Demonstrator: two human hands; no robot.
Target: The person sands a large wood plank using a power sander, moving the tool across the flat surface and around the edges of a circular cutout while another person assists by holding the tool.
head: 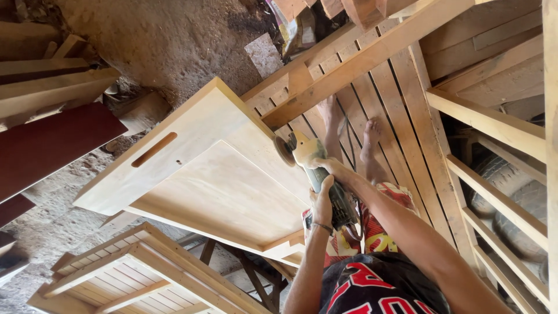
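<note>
Both-handed on the grinder (317, 174): left hand (321, 204) closed round the rear body, right hand (326, 165) closed round the neck behind the disc (284, 150), which sits at the door (197, 168) panel's edge. Tool looks heavy, rigid, likely to kick; hold belongs on body and neck, clear of the disc. Door lies flat on trestles, stiff, bulky.

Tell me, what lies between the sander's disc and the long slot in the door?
Only bare pale wood: the door's recessed panel and raised frame edge separate the disc from the slot. The head view shows nothing resting there.
</note>
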